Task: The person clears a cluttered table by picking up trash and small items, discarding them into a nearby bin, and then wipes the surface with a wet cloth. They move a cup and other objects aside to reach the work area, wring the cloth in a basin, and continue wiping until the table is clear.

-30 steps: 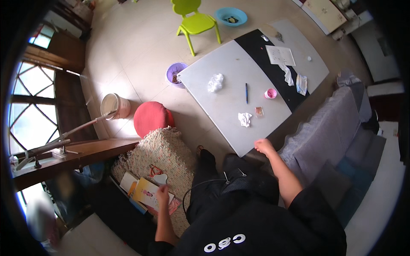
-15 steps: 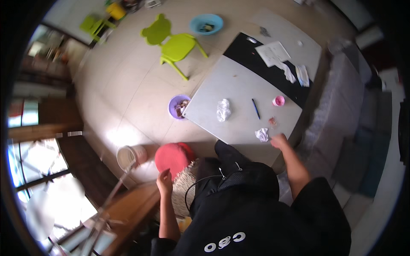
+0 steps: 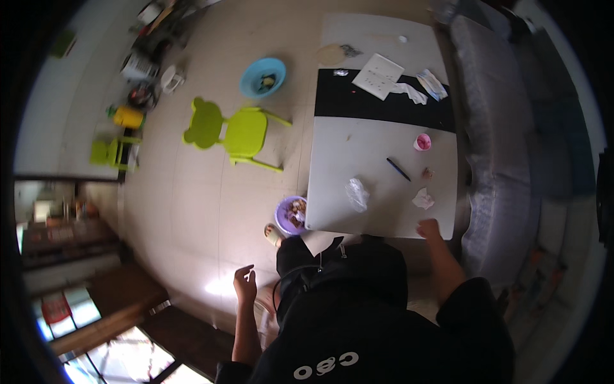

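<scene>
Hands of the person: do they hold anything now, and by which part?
Nothing is held. The left hand is open in the air; the right hand rests on the table edge, near a crumpled tissue.

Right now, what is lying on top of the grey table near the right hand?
Near the right hand, the table holds a crumpled white tissue, a dark pen, a clear plastic wrapper and a pink cup. The space under the table is hidden.

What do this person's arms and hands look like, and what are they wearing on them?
Both hands are bare: no gloves, and no rings or watch that I can make out. The left hand and right hand lead back along uncovered forearms. A black top covers the upper arms, its short sleeves ending near the elbows, with small white markings low on the front. A thin dark cable loops near the chest.
</scene>
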Action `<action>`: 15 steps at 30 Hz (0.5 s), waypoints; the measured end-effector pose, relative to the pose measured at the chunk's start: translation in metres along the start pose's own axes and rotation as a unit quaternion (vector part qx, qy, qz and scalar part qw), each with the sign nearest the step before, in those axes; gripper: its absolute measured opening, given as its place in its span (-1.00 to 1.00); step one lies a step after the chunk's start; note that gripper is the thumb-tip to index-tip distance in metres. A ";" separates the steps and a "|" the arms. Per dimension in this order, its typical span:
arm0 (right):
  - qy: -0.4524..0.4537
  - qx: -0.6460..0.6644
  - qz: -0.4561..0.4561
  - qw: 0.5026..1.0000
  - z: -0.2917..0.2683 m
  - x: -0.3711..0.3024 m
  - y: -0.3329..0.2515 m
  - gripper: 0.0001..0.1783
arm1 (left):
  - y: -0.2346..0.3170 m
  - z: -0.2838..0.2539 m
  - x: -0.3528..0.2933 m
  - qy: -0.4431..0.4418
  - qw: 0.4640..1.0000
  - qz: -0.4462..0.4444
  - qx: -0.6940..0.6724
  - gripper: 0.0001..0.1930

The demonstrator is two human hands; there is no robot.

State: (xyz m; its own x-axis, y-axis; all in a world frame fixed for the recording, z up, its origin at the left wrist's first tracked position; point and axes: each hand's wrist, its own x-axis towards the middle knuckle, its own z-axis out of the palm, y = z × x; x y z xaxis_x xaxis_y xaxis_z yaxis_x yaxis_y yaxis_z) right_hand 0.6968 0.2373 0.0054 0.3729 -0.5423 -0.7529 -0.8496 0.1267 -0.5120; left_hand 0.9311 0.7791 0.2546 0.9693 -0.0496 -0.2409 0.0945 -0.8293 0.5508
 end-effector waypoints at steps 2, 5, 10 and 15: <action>0.085 0.084 0.083 0.989 0.006 -0.017 0.080 -0.76 | -0.054 -0.013 0.043 -0.017 0.999 0.033 -0.006 -0.80; 0.157 0.312 0.192 0.917 0.076 -0.140 0.106 -0.84 | -0.098 -0.043 0.109 -0.091 0.994 0.064 0.011 -0.79; 0.198 0.320 0.374 0.848 0.175 -0.299 -0.011 -0.87 | -0.144 -0.087 0.208 -0.150 0.981 0.118 0.038 -0.81; 0.168 0.281 0.145 0.934 0.238 -0.317 -0.014 -0.73 | -0.121 -0.086 0.322 -0.212 0.945 0.234 0.081 -0.83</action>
State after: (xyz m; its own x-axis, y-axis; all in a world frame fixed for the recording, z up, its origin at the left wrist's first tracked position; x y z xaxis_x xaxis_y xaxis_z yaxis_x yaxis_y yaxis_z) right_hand 0.6791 0.6049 0.1526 -0.0614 -0.6350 -0.7701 -0.5313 0.6739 -0.5134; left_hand 1.2517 0.9112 0.1794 0.7148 -0.6229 -0.3179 -0.3922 -0.7335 0.5552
